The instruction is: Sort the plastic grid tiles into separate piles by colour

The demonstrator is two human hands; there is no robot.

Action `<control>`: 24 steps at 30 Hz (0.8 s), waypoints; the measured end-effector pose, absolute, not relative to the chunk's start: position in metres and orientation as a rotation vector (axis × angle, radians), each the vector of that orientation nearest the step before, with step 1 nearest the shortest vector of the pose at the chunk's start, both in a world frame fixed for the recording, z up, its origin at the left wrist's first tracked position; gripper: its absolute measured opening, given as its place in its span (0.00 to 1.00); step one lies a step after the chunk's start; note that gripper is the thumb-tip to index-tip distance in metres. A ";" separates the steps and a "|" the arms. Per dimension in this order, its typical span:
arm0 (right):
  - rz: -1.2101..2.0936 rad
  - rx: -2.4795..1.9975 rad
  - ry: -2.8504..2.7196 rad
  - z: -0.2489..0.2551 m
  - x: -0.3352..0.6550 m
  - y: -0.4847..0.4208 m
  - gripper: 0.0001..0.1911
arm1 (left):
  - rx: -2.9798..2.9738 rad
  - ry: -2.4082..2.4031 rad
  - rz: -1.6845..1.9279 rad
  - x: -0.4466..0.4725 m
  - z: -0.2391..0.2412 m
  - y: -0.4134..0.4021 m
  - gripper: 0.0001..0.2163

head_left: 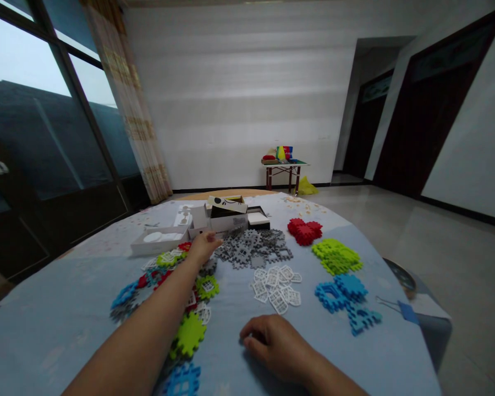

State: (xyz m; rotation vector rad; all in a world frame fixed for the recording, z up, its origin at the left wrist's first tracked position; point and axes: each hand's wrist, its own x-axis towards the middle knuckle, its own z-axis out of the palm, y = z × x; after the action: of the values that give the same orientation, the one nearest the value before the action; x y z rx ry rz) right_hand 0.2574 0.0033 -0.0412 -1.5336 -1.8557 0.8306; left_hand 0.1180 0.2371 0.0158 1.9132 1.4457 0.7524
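Note:
My left hand (205, 246) reaches across the table to the left edge of a pile of grey interlocking toy pieces (253, 246). Its fingers point right, somewhat apart, and nothing shows in them. Below my left forearm spreads a mixed heap of toy pieces, among them a lime green piece (190, 334) and a blue square piece (183, 379); the arm hides part of it. My right hand (274, 344) rests on the tablecloth, fingers loosely curled, with nothing seen in it. Just beyond it lie white lattice window pieces (277, 286).
On the right are sorted piles of red pieces (304, 231), green pieces (337, 256) and blue pieces (348, 297). Behind the grey pile stand a white box lid (159, 240) and opened boxes (229, 220). A stool (427, 324) stands beside the table's right edge.

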 end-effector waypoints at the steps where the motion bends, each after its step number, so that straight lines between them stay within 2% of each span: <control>1: 0.829 -1.531 -1.860 -0.041 0.257 0.003 0.14 | 2.006 1.479 0.680 0.113 0.014 0.235 0.16; 11: 0.803 -1.552 -1.874 -0.038 0.256 0.002 0.14 | 2.622 1.710 0.052 0.092 0.004 0.205 0.17; 18: 0.800 -1.557 -1.874 -0.041 0.256 0.003 0.14 | 2.678 1.803 -0.087 0.089 0.005 0.200 0.16; 24: 0.790 -1.558 -1.891 -0.040 0.257 0.003 0.14 | 2.603 1.709 -0.057 0.071 0.011 0.200 0.15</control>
State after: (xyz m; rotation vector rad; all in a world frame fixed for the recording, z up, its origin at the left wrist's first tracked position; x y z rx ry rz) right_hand 0.2566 0.0029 -0.0403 -1.5584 -1.8912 0.7902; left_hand 0.0706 0.2002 0.0107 2.6033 1.7091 -0.0566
